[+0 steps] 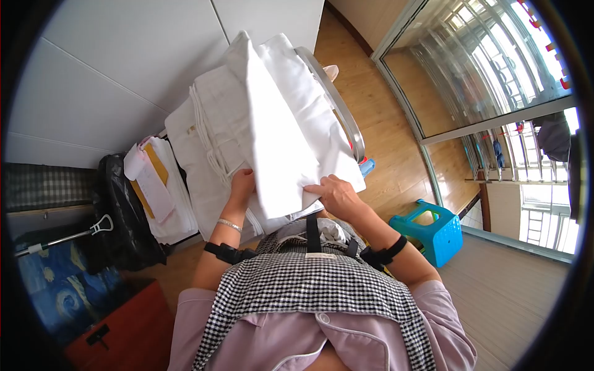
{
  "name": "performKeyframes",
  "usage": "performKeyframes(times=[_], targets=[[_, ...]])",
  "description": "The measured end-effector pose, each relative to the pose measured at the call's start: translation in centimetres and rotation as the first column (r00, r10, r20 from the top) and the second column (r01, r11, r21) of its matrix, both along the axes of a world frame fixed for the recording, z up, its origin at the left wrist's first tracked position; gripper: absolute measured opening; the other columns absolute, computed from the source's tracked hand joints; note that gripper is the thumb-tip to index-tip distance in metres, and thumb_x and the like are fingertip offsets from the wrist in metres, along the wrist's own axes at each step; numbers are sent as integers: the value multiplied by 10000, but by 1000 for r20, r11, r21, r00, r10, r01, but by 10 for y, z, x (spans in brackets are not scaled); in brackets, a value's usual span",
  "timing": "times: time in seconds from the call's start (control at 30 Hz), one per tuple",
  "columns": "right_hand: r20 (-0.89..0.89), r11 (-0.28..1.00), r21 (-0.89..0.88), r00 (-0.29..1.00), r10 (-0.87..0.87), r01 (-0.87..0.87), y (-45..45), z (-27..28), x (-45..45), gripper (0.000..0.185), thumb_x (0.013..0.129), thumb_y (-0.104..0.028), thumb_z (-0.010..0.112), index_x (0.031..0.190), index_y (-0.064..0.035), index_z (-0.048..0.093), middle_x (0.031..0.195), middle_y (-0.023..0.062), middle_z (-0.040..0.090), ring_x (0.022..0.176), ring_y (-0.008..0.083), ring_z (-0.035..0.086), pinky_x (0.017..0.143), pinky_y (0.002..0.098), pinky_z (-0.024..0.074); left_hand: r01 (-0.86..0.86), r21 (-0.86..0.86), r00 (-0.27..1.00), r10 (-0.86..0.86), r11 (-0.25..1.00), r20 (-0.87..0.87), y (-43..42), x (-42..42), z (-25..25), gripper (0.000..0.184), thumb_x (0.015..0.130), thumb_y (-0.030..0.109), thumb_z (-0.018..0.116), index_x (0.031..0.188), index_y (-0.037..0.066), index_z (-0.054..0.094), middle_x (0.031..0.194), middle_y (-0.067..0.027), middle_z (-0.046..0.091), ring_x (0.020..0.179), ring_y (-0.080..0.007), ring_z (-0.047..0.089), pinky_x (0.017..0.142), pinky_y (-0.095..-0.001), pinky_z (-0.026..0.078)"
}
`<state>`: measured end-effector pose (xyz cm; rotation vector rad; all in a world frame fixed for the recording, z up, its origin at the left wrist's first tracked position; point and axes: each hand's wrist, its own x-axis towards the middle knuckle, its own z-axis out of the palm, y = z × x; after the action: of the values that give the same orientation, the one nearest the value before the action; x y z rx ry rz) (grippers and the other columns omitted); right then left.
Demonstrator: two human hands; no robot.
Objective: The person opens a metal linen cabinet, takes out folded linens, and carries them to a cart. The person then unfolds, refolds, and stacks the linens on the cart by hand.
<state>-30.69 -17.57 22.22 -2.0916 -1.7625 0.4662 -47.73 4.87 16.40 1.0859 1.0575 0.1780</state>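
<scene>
A large sheet of white cloth [281, 142] lies partly folded before me, one flap raised into a point at the far end. My right hand [336, 195] pinches the cloth near its front edge, index finger and thumb on the fabric. At the near left side of the raised flap, my left hand [243, 183] is closed, with its fingertips partly hidden by the cloth; it appears to grip that edge. Left of the sheet is a stack of folded white cloths [201, 133] with layered hems. Beneath the fabric, the supporting surface is mostly hidden.
A curved metal rail [337, 99] runs along the right of the cloth. Farther left are a pink paper [150, 188] on white fabric and a black plastic bag [120, 213]. A blue stool [433, 232] stands right, near a glass door [470, 68]. White panels [124, 68] rise behind.
</scene>
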Motion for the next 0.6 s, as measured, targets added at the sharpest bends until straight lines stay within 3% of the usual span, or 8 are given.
performKeyframes(times=[0.1, 0.17, 0.23, 0.33, 0.43, 0.47, 0.5, 0.6], targets=[[91, 1000, 16, 996, -9, 7, 4, -18, -18, 505, 713, -151, 689, 1203, -100, 579, 868, 102, 559, 831, 285, 577, 698, 393, 508, -119, -66, 955, 133, 991, 264, 11, -2, -41, 366, 987, 276, 443, 1165, -15, 577, 1010, -104, 657, 850, -169, 646, 686, -288, 534], [120, 997, 72, 992, -38, 29, 19, -11, -30, 530, 713, -158, 690, 1215, -51, 561, 870, 103, 558, 833, 285, 575, 702, 394, 508, -145, -125, 989, 145, 981, -11, 4, 6, -15, 394, 976, 286, 471, 1214, -19, 545, 1049, -109, 648, 859, -174, 646, 708, -292, 530], [109, 980, 199, 994, -12, -10, 39, 1, -42, 541, 730, -141, 654, 1242, -16, 533, 900, 111, 561, 837, 280, 573, 708, 388, 507, -131, -81, 991, 132, 988, 13, 0, 6, -9, 416, 946, 309, 516, 1157, -43, 586, 955, -133, 671, 823, -195, 655, 692, -302, 521], [75, 985, 167, 997, 23, -36, 65, -10, -49, 361, 747, -120, 619, 1095, -31, 586, 848, 114, 586, 791, 292, 602, 683, 404, 518, 252, 424, 968, -218, 870, -128, 1, 2, -21, 377, 919, 332, 566, 989, -33, 628, 728, -39, 613, 625, -168, 605, 526, -294, 473], [-178, 933, 298, 972, -152, 200, 77, 1, -32, 308, 714, 28, 563, 1008, -26, 638, 874, 163, 657, 813, 314, 648, 727, 375, 536, 155, 154, 946, -102, 976, -308, -7, 14, 9, 433, 867, 379, 648, 927, -49, 613, 679, -38, 570, 506, -141, 533, 411, -282, 388], [-309, 840, 361, 902, -303, 406, 74, 9, -17, 333, 761, 65, 530, 1054, -27, 657, 946, 165, 677, 844, 248, 665, 737, 307, 530, 162, 186, 930, -87, 969, -358, -10, 15, 21, 505, 823, 423, 698, 892, -67, 593, 656, -36, 540, 429, -115, 459, 351, -274, 305], [-517, 765, 111, 694, -501, 634, 65, 59, -3, 336, 793, 78, 544, 1091, -18, 665, 946, 126, 691, 836, 158, 647, 747, 266, 511, 175, 144, 901, -99, 974, -423, -8, 14, 16, 583, 758, 465, 746, 909, -88, 643, 795, -159, 661, 718, -235, 648, 633, -347, 492], [-899, 458, 123, 294, -325, 880, 27, 76, 66, 215, 872, -97, 666, 1068, -8, 667, 967, 61, 679, 851, 138, 627, 783, 255, 496, 111, 134, 952, -66, 985, -298, -12, 12, 1, 625, 747, 432, 766, 995, -115, 591, 921, -209, 653, 883, -270, 653, 748, -349, 504]])
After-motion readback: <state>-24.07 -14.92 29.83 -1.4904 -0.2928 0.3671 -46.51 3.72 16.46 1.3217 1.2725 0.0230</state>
